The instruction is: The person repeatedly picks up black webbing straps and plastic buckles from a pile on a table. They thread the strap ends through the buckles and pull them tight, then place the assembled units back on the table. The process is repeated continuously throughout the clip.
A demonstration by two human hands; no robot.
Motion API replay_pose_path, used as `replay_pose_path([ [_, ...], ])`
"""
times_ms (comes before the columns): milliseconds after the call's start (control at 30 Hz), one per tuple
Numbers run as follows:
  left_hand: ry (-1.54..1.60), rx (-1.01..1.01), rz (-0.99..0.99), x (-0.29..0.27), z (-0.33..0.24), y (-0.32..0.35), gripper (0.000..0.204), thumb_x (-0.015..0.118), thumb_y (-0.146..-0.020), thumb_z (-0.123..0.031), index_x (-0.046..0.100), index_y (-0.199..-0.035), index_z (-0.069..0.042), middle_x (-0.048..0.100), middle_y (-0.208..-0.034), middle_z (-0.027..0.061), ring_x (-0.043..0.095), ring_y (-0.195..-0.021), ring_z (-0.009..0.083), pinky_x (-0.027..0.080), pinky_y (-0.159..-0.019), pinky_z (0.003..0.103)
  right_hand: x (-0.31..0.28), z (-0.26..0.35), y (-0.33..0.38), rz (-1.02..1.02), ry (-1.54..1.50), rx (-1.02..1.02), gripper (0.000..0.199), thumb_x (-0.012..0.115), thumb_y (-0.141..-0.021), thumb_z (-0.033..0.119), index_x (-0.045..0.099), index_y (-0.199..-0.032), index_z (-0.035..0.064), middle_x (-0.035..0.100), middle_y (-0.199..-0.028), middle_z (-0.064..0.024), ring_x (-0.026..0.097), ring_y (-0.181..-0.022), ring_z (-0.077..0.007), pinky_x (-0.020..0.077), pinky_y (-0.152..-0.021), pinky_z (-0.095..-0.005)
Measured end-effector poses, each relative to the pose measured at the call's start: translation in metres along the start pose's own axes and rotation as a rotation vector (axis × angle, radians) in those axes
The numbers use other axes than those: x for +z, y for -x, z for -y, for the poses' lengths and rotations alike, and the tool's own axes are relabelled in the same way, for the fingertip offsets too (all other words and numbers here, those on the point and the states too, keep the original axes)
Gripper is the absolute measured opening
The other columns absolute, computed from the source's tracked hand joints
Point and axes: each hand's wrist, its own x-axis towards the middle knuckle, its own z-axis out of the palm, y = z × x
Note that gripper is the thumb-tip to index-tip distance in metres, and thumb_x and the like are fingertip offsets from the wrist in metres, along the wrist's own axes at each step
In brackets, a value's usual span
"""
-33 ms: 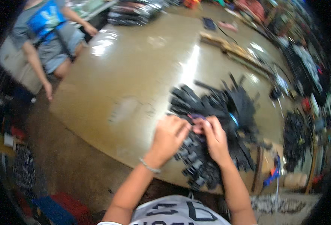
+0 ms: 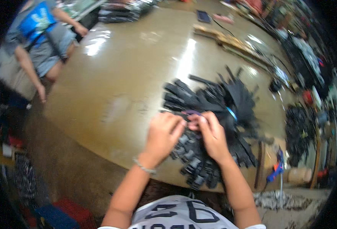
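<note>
A spread of black straps [image 2: 239, 99] with dark plastic buckles [image 2: 195, 171] at their ends lies on the table, a light-blue tie [image 2: 232, 113] around part of it. Over its left side, my two hands are close together. My right hand [image 2: 211, 131] is closed in a pinch on a thin purple strip [image 2: 192, 112]. Curled and pressed together, the fingers of my left hand [image 2: 164, 131] sit just left of that strip; what they hold is hidden. Motion blur softens the fingertips.
A wooden bar [image 2: 233, 45] lies across the table's far right, near a dark phone [image 2: 203, 16]. Plastic-wrapped bundles [image 2: 122, 10] rest at the far edge. A blue-and-orange tool [image 2: 277, 168] is at the right. Another person [image 2: 42, 42] sits at the left.
The whole view has shifted slightly, so the table and things appear a little farther left and up. My hands keep about the same grip over the straps.
</note>
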Motion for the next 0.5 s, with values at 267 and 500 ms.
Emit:
replay_pose_path([
  [267, -0.101, -0.035, 0.015, 0.005, -0.002, -0.003, 0.009, 0.069, -0.083, -0.010, 0.066, -0.086, -0.002, 0.061, -0.083, 0.0099, 0.056, -0.080, 0.0278, 0.043, -0.074, 0.038, -0.003, -0.012, -0.003, -0.019, 0.002, -0.101, 0.023, 0.045, -0.104, 0.019, 0.054, -0.102, -0.0020, 0.067, -0.102, -0.0104, 0.064, -0.090, -0.0114, 0.0516, -0.083, -0.0269],
  [500, -0.103, -0.086, 0.012, 0.009, -0.010, -0.004, 0.009, 0.068, -0.086, -0.012, 0.063, -0.090, -0.006, 0.057, -0.076, 0.0063, 0.054, -0.070, 0.0228, 0.041, -0.068, 0.036, 0.000, -0.012, -0.003, -0.136, -0.037, -0.072, 0.019, 0.055, -0.098, 0.017, 0.057, -0.094, -0.0018, 0.067, -0.077, -0.0140, 0.063, -0.070, -0.0113, 0.0494, -0.061, -0.0307],
])
